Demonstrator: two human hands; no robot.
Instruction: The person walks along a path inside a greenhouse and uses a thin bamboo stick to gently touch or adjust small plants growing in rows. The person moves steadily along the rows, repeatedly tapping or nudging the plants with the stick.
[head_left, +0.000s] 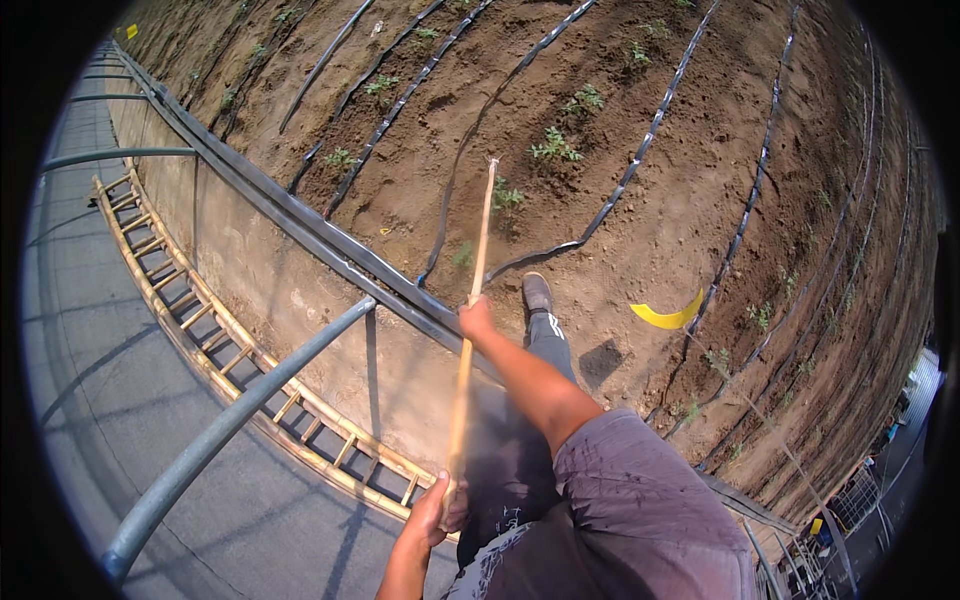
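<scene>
A long wooden pole (482, 232) runs from near my body out over the soil, its frayed tip close to small green plants (555, 145). My left hand (431, 510) is closed around the lower part of the pole, near my torn trousers. Farther up, my right hand (476, 319) grips the pole above the black pipe along the bed's edge (405, 289). One shoe (537, 292) stands on the soil to the right of the pole. What the pole's tip touches cannot be told.
Black drip tapes (637, 161) cross the planted soil. A bamboo ladder (217, 319) lies beside the low wall (330, 337), on the grey pavement. A curved metal pipe (240, 427) rises at the left. A yellow card (670, 315) hangs to the right.
</scene>
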